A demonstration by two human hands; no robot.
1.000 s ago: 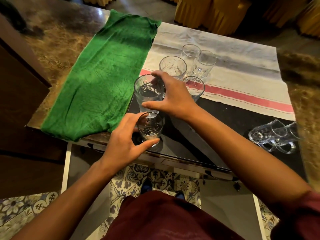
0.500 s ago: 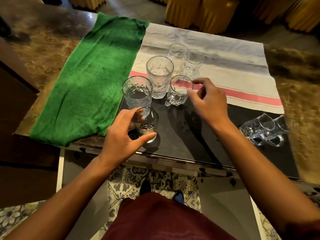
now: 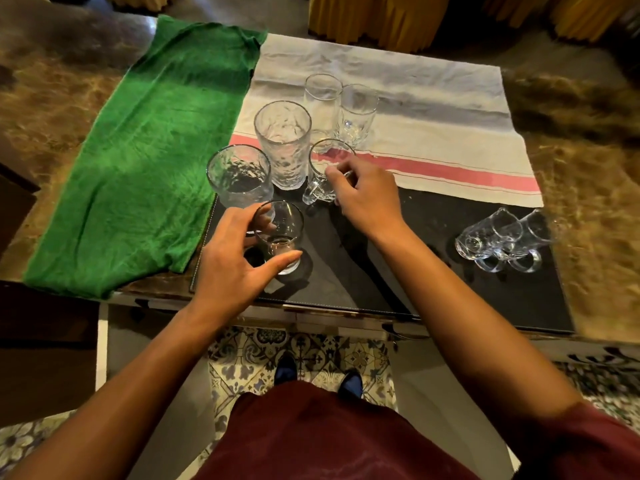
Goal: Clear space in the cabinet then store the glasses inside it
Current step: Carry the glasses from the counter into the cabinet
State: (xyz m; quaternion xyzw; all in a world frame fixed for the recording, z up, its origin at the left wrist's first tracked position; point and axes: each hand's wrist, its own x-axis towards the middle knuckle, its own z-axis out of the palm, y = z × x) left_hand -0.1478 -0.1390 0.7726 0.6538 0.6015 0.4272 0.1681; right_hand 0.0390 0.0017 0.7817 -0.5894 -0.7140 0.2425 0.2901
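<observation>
Curling round a small glass (image 3: 282, 237) near the frame's centre, the left hand (image 3: 230, 268) holds it upright on the black mat (image 3: 433, 289). Just above and right, the right hand (image 3: 365, 195) pinches the rim of a small mug (image 3: 327, 171). Two textured tumblers (image 3: 282, 143) stand just beside, upper centre.

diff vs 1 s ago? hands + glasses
Right hand let go of the wide textured tumbler, crossed right and now pinches the small handled glass mug at its rim. Left hand still grips the short clear glass. Other glasses unmoved.
</observation>
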